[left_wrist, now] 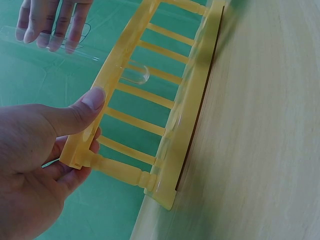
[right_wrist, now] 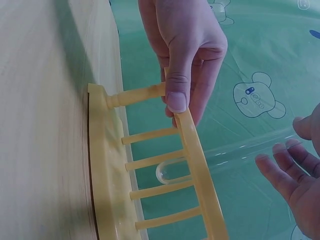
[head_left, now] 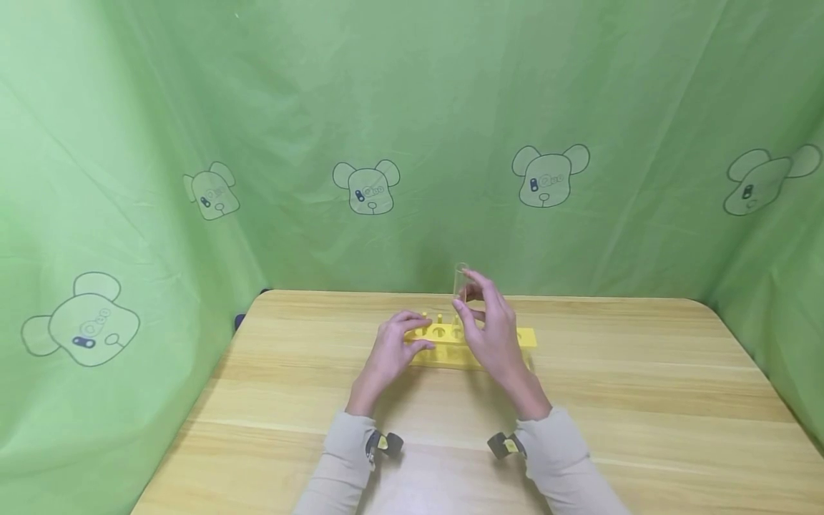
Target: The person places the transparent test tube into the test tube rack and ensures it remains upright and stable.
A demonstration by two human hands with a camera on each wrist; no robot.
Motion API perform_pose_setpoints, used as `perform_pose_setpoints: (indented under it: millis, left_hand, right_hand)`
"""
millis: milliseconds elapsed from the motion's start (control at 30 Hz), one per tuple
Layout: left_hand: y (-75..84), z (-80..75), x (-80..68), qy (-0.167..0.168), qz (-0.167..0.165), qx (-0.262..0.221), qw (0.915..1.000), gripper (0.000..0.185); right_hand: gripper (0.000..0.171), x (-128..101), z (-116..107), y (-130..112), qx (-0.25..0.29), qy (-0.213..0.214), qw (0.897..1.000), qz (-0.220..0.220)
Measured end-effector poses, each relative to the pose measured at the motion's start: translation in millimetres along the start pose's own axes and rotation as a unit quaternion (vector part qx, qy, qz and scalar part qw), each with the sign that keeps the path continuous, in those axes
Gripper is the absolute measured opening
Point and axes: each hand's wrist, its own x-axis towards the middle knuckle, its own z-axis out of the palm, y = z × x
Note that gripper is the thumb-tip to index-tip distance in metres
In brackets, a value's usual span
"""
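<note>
A yellow test tube rack point(head_left: 526, 337) stands on the wooden table point(head_left: 644, 400), near its far edge. My left hand point(head_left: 394, 348) grips the left end of the rack's top bar point(left_wrist: 131, 60), thumb point(left_wrist: 94, 100) on top and fingers underneath. My right hand point(head_left: 492, 335) pinches a clear test tube point(head_left: 460, 280) near its upper end. The tube stands in a hole of the rack, and its round bottom point(right_wrist: 167, 172) hangs between the top bar and the base point(right_wrist: 102, 165). In the left wrist view the right hand's fingers point(left_wrist: 50, 25) lie over the tube point(left_wrist: 75, 52).
Green curtains printed with bear faces point(head_left: 547, 175) close in the table at the back and on both sides. The table's rounded corners point(head_left: 704, 306) lie near the cloth. Bare wood stretches in front of the rack and to its right.
</note>
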Motion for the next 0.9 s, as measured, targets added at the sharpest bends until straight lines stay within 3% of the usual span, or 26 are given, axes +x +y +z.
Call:
perform_pose_setpoints:
  millis: [900]
  left_hand:
    - [-1.0, 0.2, -0.4, 0.002, 0.004, -0.004, 1.0, 0.044]
  right_hand:
    - [0.055, -4.7, 2.1, 3.7, 0.0, 0.007, 1.0, 0.001]
